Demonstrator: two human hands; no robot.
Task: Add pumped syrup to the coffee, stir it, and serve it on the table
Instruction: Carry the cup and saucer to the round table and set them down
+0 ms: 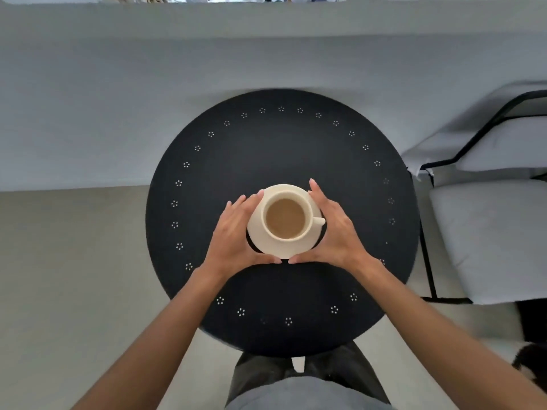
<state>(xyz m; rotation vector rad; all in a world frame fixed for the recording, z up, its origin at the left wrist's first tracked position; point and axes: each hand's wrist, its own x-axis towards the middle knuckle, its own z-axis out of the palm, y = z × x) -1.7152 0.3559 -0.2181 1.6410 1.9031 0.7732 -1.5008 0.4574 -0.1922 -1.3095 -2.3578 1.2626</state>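
Coffee [285, 218]: light brown and milky, filling the cup close to the brim, its surface flat.
Cup [307, 232]: cream-coloured, standing upright in the middle of the saucer, its small handle [319, 221] pointing to the right.
Saucer [284, 250]: cream-coloured like the cup, a little near of the middle of the table; a dark shadow shows under its near-left edge, and I cannot tell whether it rests fully on the top or is just off it.
Left hand [236, 235]: gripping the saucer by its left rim, fingers laid together and curving along the far-left edge, thumb reaching along the near edge.
Right hand [333, 232]: holding the right rim of the saucer in the same way, fingers pointing far along the edge, thumb stretched left along the near edge; the cup handle sits just beside its palm.
Thumbs: the two tips lie near each other at the near edge of the saucer, a small gap between them.
Table [281, 149]: round, black, with a ring of small white dotted flower marks running near its edge.
Chair [488, 220]: to the right of the table, pale grey cushions on a thin black frame.
Wall [118, 113]: pale grey, on the far side of the table.
Floor [74, 261]: light beige, seen to the left and near.
Person: standing at the near edge of the table, bare forearms reaching over it, dark trousers [340, 371] visible below.
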